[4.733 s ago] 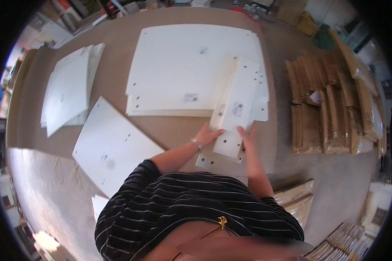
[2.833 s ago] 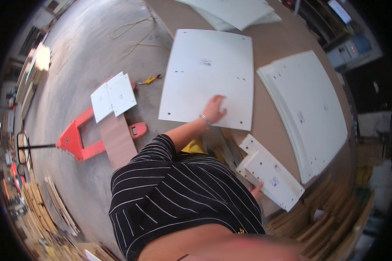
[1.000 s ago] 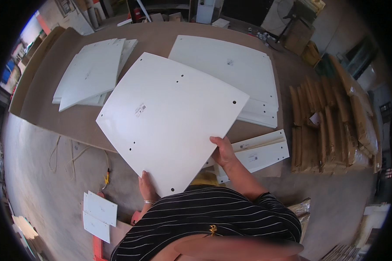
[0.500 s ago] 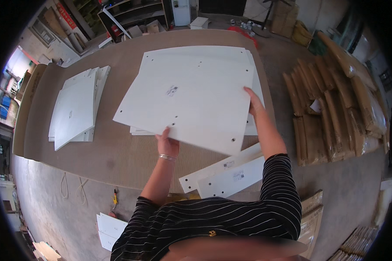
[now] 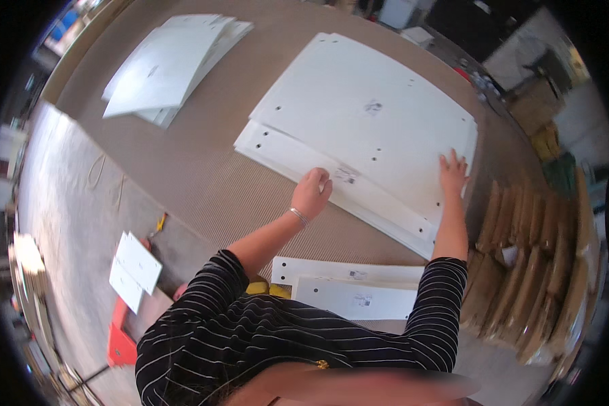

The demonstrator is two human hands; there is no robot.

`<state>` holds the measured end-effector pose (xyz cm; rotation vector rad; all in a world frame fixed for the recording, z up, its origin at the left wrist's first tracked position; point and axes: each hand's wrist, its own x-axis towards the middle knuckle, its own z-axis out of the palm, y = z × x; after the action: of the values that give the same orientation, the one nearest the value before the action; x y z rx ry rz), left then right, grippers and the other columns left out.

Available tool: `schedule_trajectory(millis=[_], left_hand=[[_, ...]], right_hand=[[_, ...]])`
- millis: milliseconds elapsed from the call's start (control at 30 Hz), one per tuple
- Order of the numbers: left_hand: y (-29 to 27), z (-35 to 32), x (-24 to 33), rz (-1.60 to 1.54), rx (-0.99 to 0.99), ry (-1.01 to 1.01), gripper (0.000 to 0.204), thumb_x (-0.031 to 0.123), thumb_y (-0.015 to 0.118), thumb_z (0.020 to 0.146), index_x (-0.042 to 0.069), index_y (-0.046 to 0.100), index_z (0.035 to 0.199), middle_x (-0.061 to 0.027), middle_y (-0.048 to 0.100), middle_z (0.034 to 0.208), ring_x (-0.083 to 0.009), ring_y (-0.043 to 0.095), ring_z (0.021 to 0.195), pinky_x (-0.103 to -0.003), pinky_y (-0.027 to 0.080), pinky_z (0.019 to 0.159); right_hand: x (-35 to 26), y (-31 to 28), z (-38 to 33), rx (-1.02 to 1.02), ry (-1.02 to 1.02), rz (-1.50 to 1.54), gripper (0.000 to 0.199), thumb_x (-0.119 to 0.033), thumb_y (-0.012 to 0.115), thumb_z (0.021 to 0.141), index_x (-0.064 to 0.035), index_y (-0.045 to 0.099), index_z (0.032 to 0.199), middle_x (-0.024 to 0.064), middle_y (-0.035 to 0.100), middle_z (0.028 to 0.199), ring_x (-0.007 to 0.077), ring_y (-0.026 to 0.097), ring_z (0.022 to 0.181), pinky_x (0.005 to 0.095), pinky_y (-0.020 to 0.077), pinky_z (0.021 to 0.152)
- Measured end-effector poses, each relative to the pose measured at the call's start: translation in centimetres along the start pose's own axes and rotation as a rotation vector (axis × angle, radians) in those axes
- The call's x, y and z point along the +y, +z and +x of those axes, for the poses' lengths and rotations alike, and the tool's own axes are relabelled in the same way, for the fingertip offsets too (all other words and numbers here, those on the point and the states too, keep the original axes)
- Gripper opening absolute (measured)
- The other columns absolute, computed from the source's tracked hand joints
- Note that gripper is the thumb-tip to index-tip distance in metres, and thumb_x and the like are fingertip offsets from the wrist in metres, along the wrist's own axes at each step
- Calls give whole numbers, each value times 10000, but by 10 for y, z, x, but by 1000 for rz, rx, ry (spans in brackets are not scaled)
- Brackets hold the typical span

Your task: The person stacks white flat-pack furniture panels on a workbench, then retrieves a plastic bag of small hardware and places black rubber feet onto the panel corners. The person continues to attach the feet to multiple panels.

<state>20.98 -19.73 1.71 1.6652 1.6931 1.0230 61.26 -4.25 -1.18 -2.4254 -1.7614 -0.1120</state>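
Note:
A large white panel (image 5: 379,115) with drilled holes and a printed label lies on top of a stack of similar panels. It sits a little askew, so a strip of the lower panel (image 5: 298,154) shows along the near side. On the top panel's right part rests my right hand (image 5: 453,174), fingers spread. My left hand (image 5: 311,193) is curled over the near edge of the stack, with no panel in its grip. Closer to my body lie two narrow white boards (image 5: 352,298), one partly over the other.
Another pile of white panels (image 5: 159,71) lies at the far left of the cardboard-covered table (image 5: 203,169). Brown wrapped packages (image 5: 521,271) are stacked to the right. Below the table's left edge are small white panels (image 5: 139,264) and a red piece of equipment (image 5: 120,338).
The large panel was held by both hands and now lies on the stack. My left hand has let go of its near edge; my right hand has opened flat on it. The view has turned.

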Motion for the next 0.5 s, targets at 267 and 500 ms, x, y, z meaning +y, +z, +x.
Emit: schedule_trajectory(millis=[267, 500], left_hand=[[-25, 15, -59, 603, -43, 376, 513, 439, 445, 919, 213, 401, 1377, -56, 271, 1487, -254, 190, 1392, -530, 84, 1127], [-41, -4, -52, 373, 17, 381, 483, 296, 527, 880, 151, 434, 1331, -89, 315, 1451, -261, 236, 1375, -560, 150, 1110]], right_hand=[[-33, -41, 7, -155, -32, -120, 611, -546, 373, 922, -291, 226, 1458, 168, 187, 1509, 346, 289, 1345, 494, 240, 1086], [-156, -49, -56, 67, -590, 46, 585, -322, 561, 887, -137, 356, 1403, 185, 311, 1454, 360, 307, 1331, 463, 257, 1082]])
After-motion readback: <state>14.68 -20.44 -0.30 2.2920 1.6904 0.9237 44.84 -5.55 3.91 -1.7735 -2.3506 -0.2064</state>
